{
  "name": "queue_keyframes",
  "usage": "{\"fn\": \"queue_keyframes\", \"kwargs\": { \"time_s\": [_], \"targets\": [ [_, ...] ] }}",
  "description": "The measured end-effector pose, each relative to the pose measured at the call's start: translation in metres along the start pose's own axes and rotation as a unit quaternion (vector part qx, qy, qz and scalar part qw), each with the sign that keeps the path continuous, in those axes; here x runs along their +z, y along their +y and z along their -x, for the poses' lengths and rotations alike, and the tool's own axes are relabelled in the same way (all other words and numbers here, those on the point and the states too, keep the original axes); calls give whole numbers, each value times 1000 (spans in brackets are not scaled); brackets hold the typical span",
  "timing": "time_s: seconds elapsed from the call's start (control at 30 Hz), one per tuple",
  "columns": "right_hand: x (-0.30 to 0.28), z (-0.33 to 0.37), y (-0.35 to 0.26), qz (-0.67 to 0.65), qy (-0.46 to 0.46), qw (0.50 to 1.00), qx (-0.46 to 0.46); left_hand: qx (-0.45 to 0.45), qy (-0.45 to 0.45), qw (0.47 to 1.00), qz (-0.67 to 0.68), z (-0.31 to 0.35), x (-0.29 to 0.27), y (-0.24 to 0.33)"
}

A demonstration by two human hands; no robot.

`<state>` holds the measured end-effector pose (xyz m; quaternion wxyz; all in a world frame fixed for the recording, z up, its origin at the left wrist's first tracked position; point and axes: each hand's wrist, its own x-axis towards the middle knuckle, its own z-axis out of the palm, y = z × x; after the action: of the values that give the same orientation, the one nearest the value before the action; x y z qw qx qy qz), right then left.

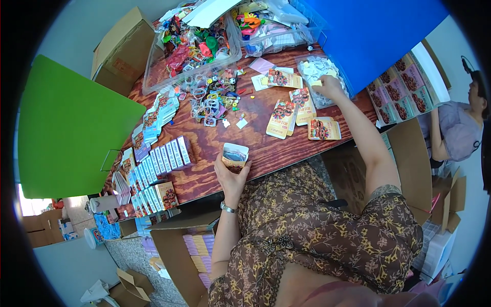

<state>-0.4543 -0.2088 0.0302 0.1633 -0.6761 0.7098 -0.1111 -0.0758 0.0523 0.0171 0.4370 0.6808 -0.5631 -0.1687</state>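
A small open-topped cardboard box point(235, 157) is upright in my left hand point(231, 176), its fingers wrapped round the sides at the table's near edge. Something clear or bluish shows inside it. My right hand point(329, 88) is over a clear plastic tray point(305, 69) of small white packets point(319, 68), its fingers curled down at them. What those fingers pinch is too small to make out. Left of the tray lie several flat yellow printed boxes point(280, 118). A heap of small coloured plastic trinkets point(212, 102) lies on the wood-grain table point(215, 135).
Large clear bins point(192, 56) of coloured toys stand at the back. Rows of small boxes point(166, 158) stand at the left. Green point(71, 130) and blue point(373, 30) panels flank the table. At the right are stacked printed boxes point(401, 89) and another person point(455, 128).
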Motion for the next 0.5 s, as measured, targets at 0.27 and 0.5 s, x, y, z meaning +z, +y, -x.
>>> {"fn": "queue_keyframes", "kwargs": {
  "time_s": [0.27,0.5],
  "targets": [
    [-22,0,36,-189,-3,982,-3,5,-14,999,-35,-4,0,7],
    [-73,51,-55,-367,-134,920,-20,-2,15,1000,-11,-8,9,1]
  ]
}}
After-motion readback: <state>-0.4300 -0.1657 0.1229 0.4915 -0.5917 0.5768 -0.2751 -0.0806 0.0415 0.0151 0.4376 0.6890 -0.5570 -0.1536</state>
